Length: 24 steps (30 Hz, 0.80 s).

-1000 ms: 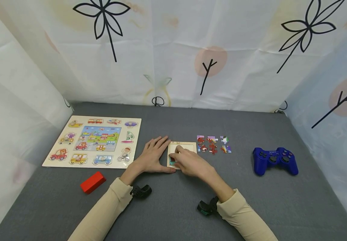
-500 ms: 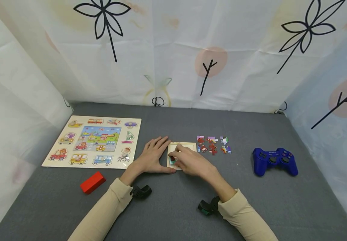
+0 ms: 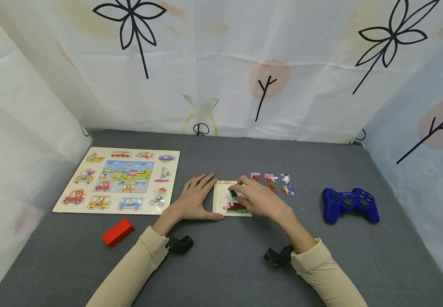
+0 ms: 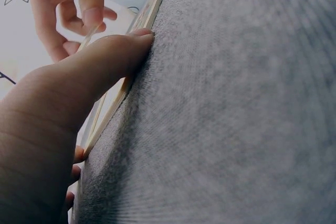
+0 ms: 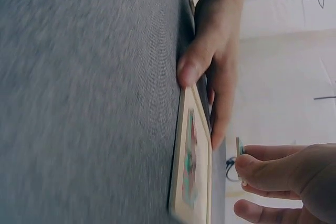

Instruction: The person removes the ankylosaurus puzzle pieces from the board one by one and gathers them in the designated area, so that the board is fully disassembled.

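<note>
A small wooden puzzle tray [image 3: 220, 194] lies in the middle of the table, with a few colourful pieces [image 3: 236, 207] in its near right part. My left hand [image 3: 195, 201] rests flat along the tray's left side, fingers spread and fairly straight, thumb at the near edge. Above the tray, my right hand [image 3: 263, 199] pinches a thin puzzle piece [image 5: 239, 146] between thumb and fingers. That piece is raised off the tray in the right wrist view. Several loose puzzle pieces [image 3: 286, 190] lie just right of the tray, some partly hidden behind the right hand.
To the left lies a large picture puzzle board [image 3: 104, 204] with vehicles. A red block [image 3: 118, 233] sits in front of it. A blue game controller [image 3: 350, 205] is on the right. Patterned white cloth [image 3: 221, 98] surrounds the grey table [image 3: 221, 273].
My right hand has moved right and lifted from the tray's left part, still pinching the piece, uncovering the pieces in the tray. The left hand has stayed in place.
</note>
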{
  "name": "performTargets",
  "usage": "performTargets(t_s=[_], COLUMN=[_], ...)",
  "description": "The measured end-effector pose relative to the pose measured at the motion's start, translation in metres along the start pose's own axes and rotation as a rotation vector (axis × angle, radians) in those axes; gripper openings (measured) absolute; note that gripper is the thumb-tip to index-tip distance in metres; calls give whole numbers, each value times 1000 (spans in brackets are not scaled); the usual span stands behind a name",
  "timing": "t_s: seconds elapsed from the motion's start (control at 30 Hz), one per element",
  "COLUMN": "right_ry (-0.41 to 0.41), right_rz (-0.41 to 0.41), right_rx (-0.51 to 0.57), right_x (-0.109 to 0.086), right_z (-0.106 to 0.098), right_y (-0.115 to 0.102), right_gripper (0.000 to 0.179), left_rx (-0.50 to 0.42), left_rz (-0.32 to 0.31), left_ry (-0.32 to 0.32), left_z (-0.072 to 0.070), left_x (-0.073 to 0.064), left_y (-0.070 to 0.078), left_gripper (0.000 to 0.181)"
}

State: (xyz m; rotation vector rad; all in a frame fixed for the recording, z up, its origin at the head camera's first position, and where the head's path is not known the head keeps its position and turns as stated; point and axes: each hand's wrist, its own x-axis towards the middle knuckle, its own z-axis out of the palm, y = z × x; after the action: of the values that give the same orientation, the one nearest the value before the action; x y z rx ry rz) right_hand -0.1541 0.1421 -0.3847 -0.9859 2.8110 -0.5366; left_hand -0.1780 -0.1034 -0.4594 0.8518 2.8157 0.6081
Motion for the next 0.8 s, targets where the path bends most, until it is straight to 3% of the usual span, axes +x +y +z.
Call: performTargets(t_s=[0.47, 0.8], right_ry=[32, 28], right_rz=[61, 61], right_rx=[-85, -92], right_x=[-31, -46], right_z=[-4, -1], right_y=[33, 40], right_gripper=[31, 33], left_rx=[-11, -8], left_rz=[3, 6], left_ry=[5, 9], left_z=[-1, 1], left_x=[-1, 0], left_y=[1, -1], left_gripper=[114, 114])
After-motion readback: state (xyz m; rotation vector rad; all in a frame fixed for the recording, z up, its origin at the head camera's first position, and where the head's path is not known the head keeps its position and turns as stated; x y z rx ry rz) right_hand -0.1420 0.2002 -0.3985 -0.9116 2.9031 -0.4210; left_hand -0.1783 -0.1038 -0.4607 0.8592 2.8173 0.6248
